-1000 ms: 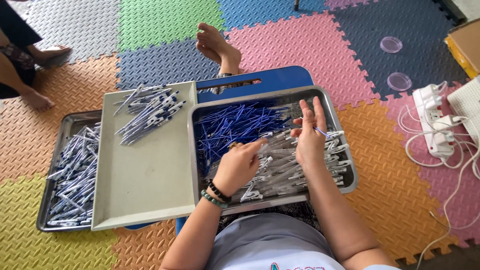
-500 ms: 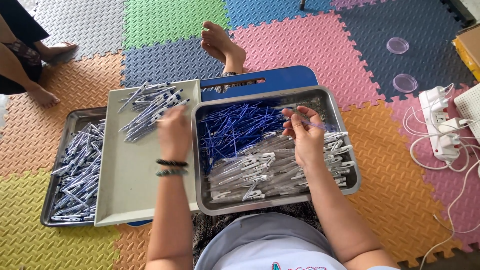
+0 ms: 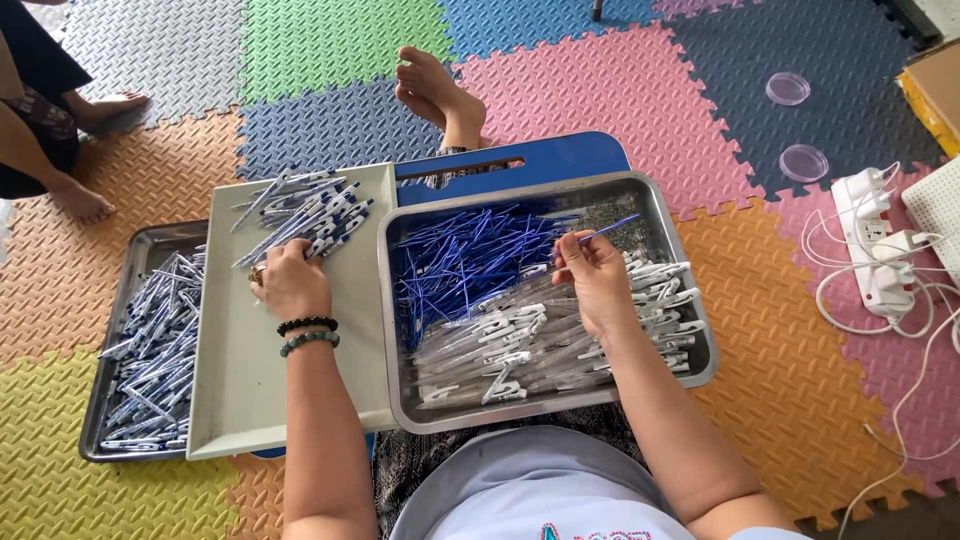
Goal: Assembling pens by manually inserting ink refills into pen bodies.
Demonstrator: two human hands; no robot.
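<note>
My left hand (image 3: 288,280) rests on a pale flat tray (image 3: 250,390), its fingers at the near edge of a small pile of assembled pens (image 3: 300,215); I cannot tell if it grips one. My right hand (image 3: 592,275) pinches a thin blue pen refill (image 3: 610,231) above a steel tray (image 3: 545,412). That steel tray holds a heap of blue refills (image 3: 460,260) in its far left part and several clear pen barrels (image 3: 530,345) in its near part. Beaded bracelets circle my left wrist.
A second steel tray (image 3: 150,340) full of finished pens lies at the left. A blue board (image 3: 540,160) sticks out behind the trays, beyond it my bare feet (image 3: 435,95). Another person's legs (image 3: 60,150) sit far left. A power strip with white cables (image 3: 880,250) lies right.
My left hand moved from the barrels in the steel tray over to the pen pile on the pale tray. My right hand stayed above the steel tray and now pinches a refill.
</note>
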